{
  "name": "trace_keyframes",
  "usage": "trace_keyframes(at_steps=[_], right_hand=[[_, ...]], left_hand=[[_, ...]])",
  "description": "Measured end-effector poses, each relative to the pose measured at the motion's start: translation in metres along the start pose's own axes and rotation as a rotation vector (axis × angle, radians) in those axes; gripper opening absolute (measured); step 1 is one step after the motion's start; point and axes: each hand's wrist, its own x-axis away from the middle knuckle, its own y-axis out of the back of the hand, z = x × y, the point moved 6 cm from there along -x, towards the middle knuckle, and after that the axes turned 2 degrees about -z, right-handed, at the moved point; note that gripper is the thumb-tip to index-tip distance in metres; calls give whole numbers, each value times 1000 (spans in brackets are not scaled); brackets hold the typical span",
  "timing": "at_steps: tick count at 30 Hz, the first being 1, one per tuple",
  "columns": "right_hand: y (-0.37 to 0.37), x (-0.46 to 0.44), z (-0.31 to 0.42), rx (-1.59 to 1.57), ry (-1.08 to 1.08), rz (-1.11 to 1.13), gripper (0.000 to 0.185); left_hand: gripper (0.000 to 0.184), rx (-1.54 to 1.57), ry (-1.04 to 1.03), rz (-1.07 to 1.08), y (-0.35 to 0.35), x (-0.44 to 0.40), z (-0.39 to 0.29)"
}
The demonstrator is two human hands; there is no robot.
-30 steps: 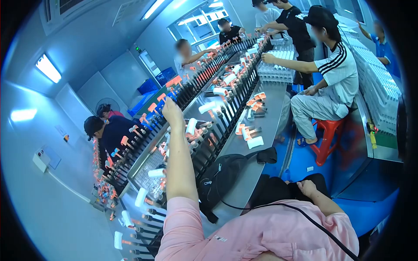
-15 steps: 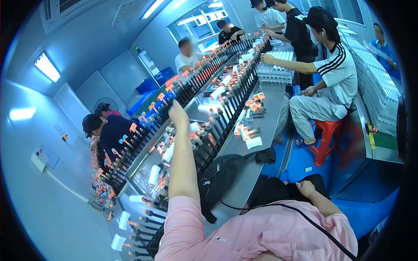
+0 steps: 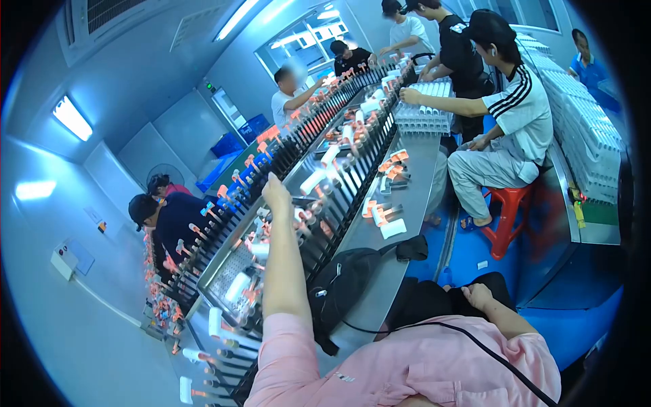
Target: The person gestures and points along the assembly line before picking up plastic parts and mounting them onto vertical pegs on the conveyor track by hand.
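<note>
L hand [image 3: 277, 195] out over conveyor line; R hand [image 3: 478, 296] on lap.

L hand: arm stretched from near side to mid-scene, hand just beside far row of holders. Fingertips point up/far. Grip: cannot tell; fingers too small and partly hidden, so pc. in hand n/c (not confirmed).

R hand: resting on dark trousers, near right, fingers curled. Contents, if any, cannot be told.

Work pcs.: orange pcs. [image 3: 269, 132] stand on far row, beyond L hand, w/ some blue ones among them. White pcs. [image 3: 314, 182] sit on near row, right of L hand; more at near left, tilted. Black holders [image 3: 367, 173] carry both rows. Btwn rows: metal tray [image 3: 217, 273], perforated base, loose mixed pcs. inside.

Bench: steel bench [image 3: 422, 163] along right of near row, w/ loose orange and white pcs. lying in two groups. Black bag [image 3: 346, 271] on near end, right of L forearm.

Personnel: co-worker in striped white top [image 3: 521, 102] on red stool [image 3: 505, 220], far right, one arm out to stacked clear trays [image 3: 425, 121]. Person in navy [image 3: 180, 224] at left, beyond far row. Others at far end, detail n/c.
</note>
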Motion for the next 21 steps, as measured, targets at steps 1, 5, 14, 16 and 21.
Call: trace_keyframes(at_steps=[1, 5, 14, 16, 21], right_hand=[[4, 2, 1, 3, -6, 1, 46], [-7, -6, -3, 23, 12, 20, 45], [3, -1, -2, -25, -8, -13, 45], [-2, -3, -4, -30, 10, -27, 46], [-7, -7, 0, -31, 25, -10, 46]], left_hand=[[45, 127, 170, 70, -2, -1, 4], [42, 355, 127, 217, -11, -8, -42], [47, -154, -46, 71, -7, -15, 15], [43, -38, -82, 36, -9, -15, -24], [44, 38, -91, 63, -18, -33, -48]])
